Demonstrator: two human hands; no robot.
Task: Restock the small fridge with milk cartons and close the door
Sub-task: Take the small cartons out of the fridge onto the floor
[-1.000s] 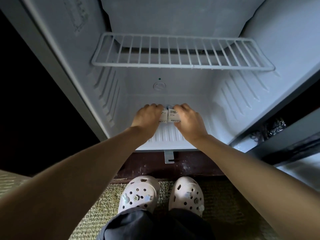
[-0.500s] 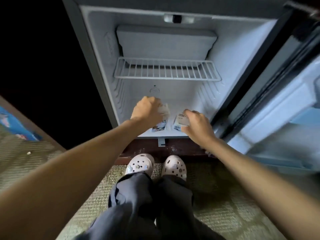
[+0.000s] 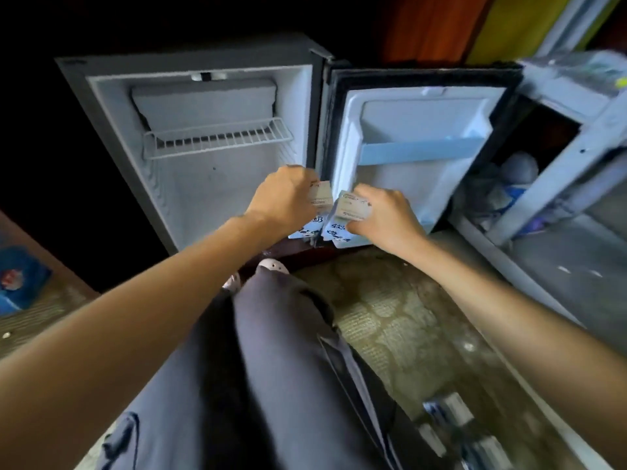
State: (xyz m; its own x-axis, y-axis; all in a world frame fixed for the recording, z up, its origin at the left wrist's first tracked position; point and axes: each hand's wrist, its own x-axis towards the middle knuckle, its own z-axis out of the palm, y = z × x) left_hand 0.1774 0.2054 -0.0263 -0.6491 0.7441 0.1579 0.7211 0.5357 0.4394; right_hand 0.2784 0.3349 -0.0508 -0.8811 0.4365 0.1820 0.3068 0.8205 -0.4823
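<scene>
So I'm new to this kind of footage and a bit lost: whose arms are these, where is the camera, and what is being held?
There is no machine here. A person wears one wide-angle camera on the head, so you are looking down along their own arms. The left hand grips a milk carton and the right hand grips a second carton, both low in front of the small fridge. The fridge is open, with its door swung out to the right. A wire shelf sits inside near the top. Below are the person's grey trousers and a woven mat on the floor.
</scene>
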